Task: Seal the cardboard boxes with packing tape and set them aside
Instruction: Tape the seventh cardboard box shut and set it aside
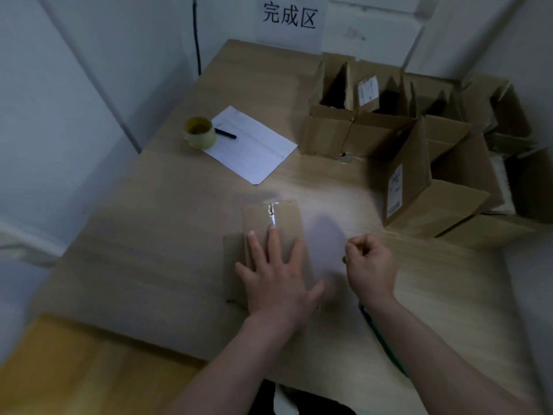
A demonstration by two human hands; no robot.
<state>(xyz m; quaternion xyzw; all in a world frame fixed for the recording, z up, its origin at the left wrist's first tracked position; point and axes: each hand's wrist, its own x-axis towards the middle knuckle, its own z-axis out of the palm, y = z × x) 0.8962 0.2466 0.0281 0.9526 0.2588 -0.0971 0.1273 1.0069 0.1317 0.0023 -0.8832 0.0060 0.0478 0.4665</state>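
Yellowish roll of packing tape (200, 132) sitting far left on the pale wooden table (149, 235), touching a white paper sheet (254, 145). Left hand (276, 277) pressing flat, fingers spread, on the small closed brown cardboard box (270, 232) with a shiny tape strip. Right hand (371, 265) hovering just beside it, fingers curled; contents unclear. Open brown cardboard boxes (398, 139) clustering far right, insides dark.

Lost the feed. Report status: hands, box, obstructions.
Left hand flat on small box, taped seam showing. Right hand curled beside it, contents unclear. Nothing blocking.
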